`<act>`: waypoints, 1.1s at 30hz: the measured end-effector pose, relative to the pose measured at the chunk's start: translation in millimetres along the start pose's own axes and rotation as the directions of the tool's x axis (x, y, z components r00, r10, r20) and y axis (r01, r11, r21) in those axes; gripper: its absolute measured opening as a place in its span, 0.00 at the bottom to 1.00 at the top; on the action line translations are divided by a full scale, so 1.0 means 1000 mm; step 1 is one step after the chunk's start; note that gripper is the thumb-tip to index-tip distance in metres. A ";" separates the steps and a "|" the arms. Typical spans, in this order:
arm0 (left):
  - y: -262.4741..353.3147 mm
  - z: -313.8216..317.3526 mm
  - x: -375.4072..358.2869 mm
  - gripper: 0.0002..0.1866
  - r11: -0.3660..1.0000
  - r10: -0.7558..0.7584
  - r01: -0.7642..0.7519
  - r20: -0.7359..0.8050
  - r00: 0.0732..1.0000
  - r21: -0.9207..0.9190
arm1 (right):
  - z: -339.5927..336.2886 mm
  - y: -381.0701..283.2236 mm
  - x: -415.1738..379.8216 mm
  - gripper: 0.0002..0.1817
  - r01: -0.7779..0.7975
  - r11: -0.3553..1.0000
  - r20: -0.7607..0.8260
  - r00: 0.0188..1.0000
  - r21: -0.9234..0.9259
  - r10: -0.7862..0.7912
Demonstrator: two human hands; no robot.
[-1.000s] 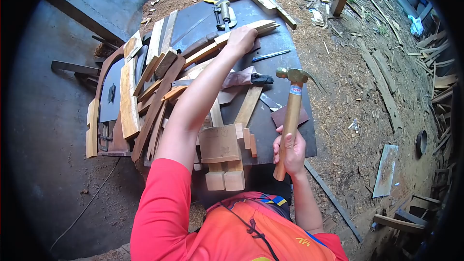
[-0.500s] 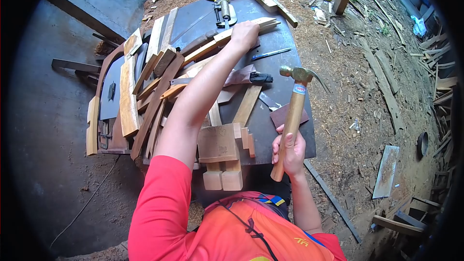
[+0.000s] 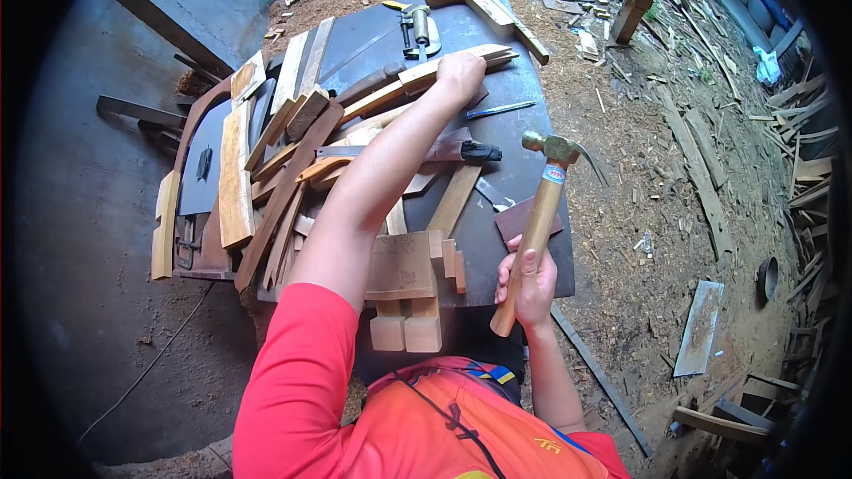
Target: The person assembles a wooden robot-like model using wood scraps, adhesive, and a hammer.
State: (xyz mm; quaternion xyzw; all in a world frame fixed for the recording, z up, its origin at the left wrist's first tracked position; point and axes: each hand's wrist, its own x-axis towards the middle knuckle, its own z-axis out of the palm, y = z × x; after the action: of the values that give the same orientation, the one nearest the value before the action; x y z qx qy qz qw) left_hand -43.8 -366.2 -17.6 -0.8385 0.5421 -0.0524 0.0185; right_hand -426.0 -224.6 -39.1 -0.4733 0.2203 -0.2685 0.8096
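My right hand (image 3: 530, 282) is wrapped round the wooden handle of a claw hammer (image 3: 541, 213), held head up at the table's front right. A dark red-brown block (image 3: 530, 217) lies just behind it. My left arm stretches across the table, and my left hand (image 3: 461, 78) is closed, back upward, beside the pale curved wood strips (image 3: 417, 80). Its fingertips are hidden; a dark edge shows by it, and I cannot make out what it holds. A blue pen (image 3: 500, 110) lies to its right. Under the forearm is a handsaw with an orange-brown handle (image 3: 321, 168).
Wood pieces pile up on the left of the dark table (image 3: 524, 80). A metal clamp (image 3: 420, 33) and a crossed pair of wood pieces (image 3: 488, 9) lie at the far side. A wooden block assembly (image 3: 401, 268) is at the near edge. Scraps cover the ground (image 3: 630, 168).
The view has shifted slightly. My left hand stays closed by the strips, a little lower in view. My right hand still holds the hammer, its head slightly lower in view.
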 end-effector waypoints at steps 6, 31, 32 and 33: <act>-0.008 -0.015 0.003 0.11 0.999 0.040 -0.034 0.179 0.983 -0.036 | -0.001 0.000 0.000 0.29 -0.007 1.000 -0.003 1.000 0.000 0.007; -0.002 -0.133 -0.287 0.09 0.562 0.167 -0.495 -0.495 0.853 -0.663 | 0.005 0.001 0.002 0.29 0.016 0.997 -0.037 0.999 -0.082 -0.019; -0.006 -0.131 -0.314 0.09 0.549 0.126 -0.443 -0.454 0.882 -0.709 | 0.004 0.002 0.002 0.29 0.019 0.996 -0.034 0.999 -0.084 -0.022; -0.008 -0.126 -0.339 0.11 0.531 0.085 -0.389 -0.410 0.908 -0.753 | 0.004 0.003 0.002 0.29 0.022 0.996 -0.032 0.999 -0.086 -0.025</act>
State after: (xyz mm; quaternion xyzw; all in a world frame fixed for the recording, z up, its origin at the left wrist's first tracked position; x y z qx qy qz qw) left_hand -188.1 -50.4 84.9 -0.6458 0.6088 0.0717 -0.4552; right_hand -421.1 -221.9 -40.0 -0.5057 0.2394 -0.2758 0.7816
